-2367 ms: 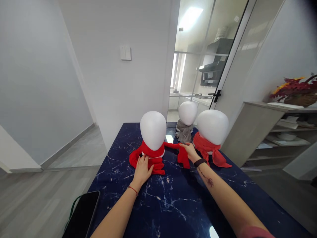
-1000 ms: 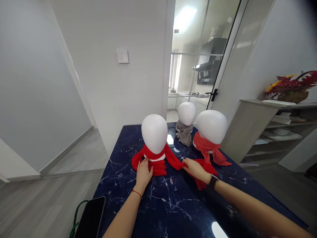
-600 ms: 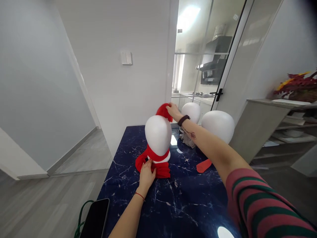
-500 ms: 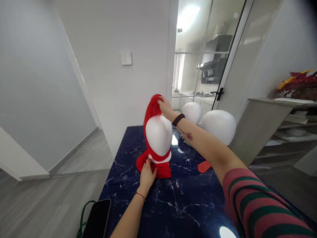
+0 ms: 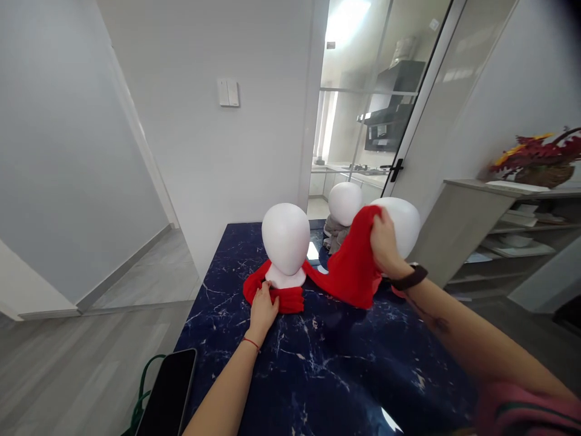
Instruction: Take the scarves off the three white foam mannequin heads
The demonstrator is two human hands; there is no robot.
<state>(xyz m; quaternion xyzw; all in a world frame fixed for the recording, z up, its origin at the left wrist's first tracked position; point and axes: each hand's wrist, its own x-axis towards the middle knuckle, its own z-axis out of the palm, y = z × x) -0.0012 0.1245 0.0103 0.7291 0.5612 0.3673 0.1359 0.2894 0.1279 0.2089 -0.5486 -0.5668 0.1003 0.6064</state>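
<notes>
A white foam mannequin head (image 5: 285,239) stands on the dark blue table. A red scarf (image 5: 351,272) runs around the back of its neck, one end lying bunched in front of the base. My left hand (image 5: 263,312) is closed on that bunched end, its fingers against the cloth. Out to the right, my right hand (image 5: 385,242) grips the other part of the scarf and holds it raised, so it hangs in a wide fold. My right hand's fingertips are partly hidden.
Behind stand a second white head (image 5: 345,203) with grey cloth around its base, and a third white head (image 5: 405,224), partly hidden by my right hand. A phone (image 5: 167,390) with a green cord lies at the table's left edge. Shelves (image 5: 476,230) stand at right.
My right hand has swung the scarf from above the mannequin head down and out to the right, uncovering the head. My left hand stays at the bunched end. The view has shifted slightly.
</notes>
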